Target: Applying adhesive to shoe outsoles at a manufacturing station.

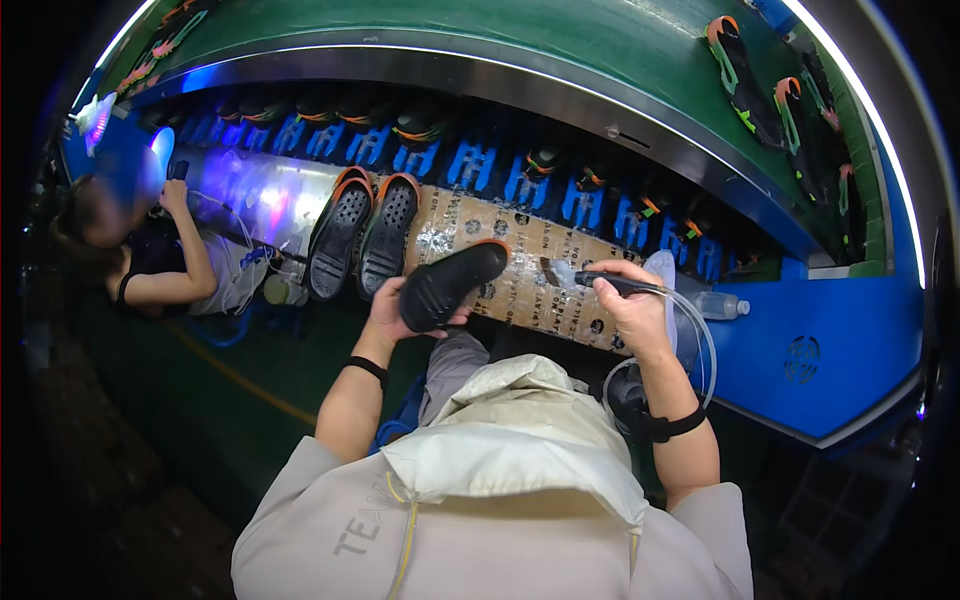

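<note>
**Sole in left hand, brush in right, tip not on the sole**

Left hand (388,308): thumb along the near side, fingers wrapped under the lower-left end of a black sole (455,283); some fingertips hidden beneath it. Right hand (632,300): thumb and fingers pinching the handle of a tube-fed brush (625,285). Brush tip points left at the sole, near it but apart; bristle detail too blurred to tell.

Sole is tilted, far end up and to the right, over a bench (440,225) wrapped in printed brown sheet. Step looks like brushing something onto the sole. To do it well: firm left grip at the one end, thumb off the face to be coated, sole angled toward the brush; light, even strokes along the rim, hose (708,340) swung clear of the wet face.

Farther out: perforated black shoe pieces (388,235) on the bench, left of the sole; blue racks (471,165) behind, green belt (600,60) beyond. Clear bottle (722,305) at right. Co-worker's hand (174,195) far left, well apart.
</note>
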The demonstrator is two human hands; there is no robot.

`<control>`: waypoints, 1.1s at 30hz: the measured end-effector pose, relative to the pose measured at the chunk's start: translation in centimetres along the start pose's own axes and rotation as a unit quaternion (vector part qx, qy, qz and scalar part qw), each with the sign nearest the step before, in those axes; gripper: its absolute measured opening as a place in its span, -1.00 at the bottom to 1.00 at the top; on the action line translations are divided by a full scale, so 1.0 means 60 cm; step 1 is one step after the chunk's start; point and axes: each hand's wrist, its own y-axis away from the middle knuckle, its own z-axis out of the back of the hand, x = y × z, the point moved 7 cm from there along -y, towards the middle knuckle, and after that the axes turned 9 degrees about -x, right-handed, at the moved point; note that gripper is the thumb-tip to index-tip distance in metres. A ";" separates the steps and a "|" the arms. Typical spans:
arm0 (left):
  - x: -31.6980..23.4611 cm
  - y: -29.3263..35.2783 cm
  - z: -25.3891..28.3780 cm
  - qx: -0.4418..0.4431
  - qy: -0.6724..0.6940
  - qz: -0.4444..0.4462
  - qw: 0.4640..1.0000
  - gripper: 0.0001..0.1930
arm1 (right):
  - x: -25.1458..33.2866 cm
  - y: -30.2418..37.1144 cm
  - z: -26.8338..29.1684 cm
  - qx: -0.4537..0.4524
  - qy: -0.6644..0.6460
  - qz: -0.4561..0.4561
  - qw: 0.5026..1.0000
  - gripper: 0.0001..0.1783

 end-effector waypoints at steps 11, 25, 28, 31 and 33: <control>0.094 -0.133 -0.078 -0.057 0.055 -0.116 0.990 -0.19 | -0.025 -0.058 -0.090 -0.022 0.063 -0.019 0.998 -0.72; 0.077 -0.138 -0.293 0.023 -0.109 -0.319 0.941 -0.26 | 0.169 0.015 -0.137 0.144 0.260 0.310 0.903 -0.77; 0.091 -0.118 -0.351 0.077 -0.147 -0.276 0.947 -0.18 | 0.201 0.044 -0.118 0.260 0.325 0.289 0.862 -0.78; 0.093 -0.114 -0.347 0.081 -0.136 -0.282 0.946 -0.23 | 0.256 0.010 -0.079 0.030 0.138 0.362 0.921 -0.81; 0.121 -0.096 -0.387 0.098 -0.163 -0.287 0.939 -0.27 | 0.276 -0.014 -0.055 -0.101 0.091 0.368 0.920 -0.76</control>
